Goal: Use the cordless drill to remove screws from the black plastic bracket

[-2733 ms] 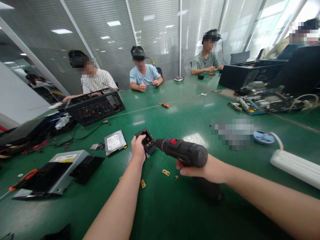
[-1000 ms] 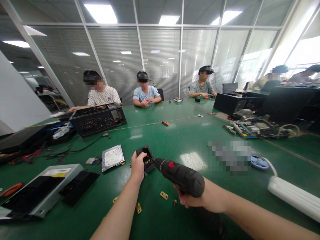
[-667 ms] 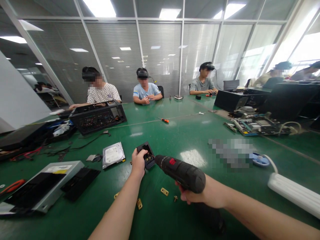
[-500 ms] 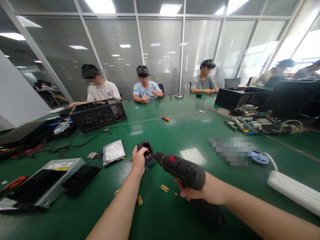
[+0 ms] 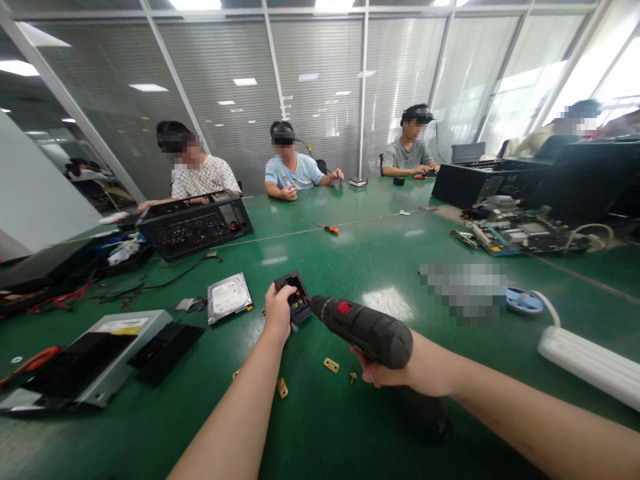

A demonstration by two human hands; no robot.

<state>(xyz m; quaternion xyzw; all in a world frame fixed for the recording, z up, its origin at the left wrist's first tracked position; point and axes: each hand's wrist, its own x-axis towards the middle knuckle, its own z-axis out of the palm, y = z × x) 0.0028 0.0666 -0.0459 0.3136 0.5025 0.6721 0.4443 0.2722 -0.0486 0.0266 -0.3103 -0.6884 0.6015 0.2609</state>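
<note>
My left hand (image 5: 278, 309) grips a small black box (image 5: 301, 308) by its left side, thumb over the edge; brass-coloured parts show inside. My right hand (image 5: 383, 373) is wrapped round the handle of a black cordless drill (image 5: 370, 332), whose front end points left at the box's right edge. Whether the bit touches anything inside cannot be made out. On the green table (image 5: 310, 433) below lie a brass plate (image 5: 331, 365), a second brass plate (image 5: 283, 388) beside my left forearm, and a brass screw (image 5: 353, 378) near my right fingers.
Left are a hard drive (image 5: 230, 298), an optical drive (image 5: 100, 360) and a black computer case (image 5: 197, 225). An orange screwdriver (image 5: 330, 229) lies farther back. At right are a circuit board (image 5: 523, 233) and a white power strip (image 5: 590, 363). Several people sit across the table.
The view has shifted slightly. Both hands keep their holds on the box and drill. Across the table, the person in light blue has stretched one hand sideways to a small object.
</note>
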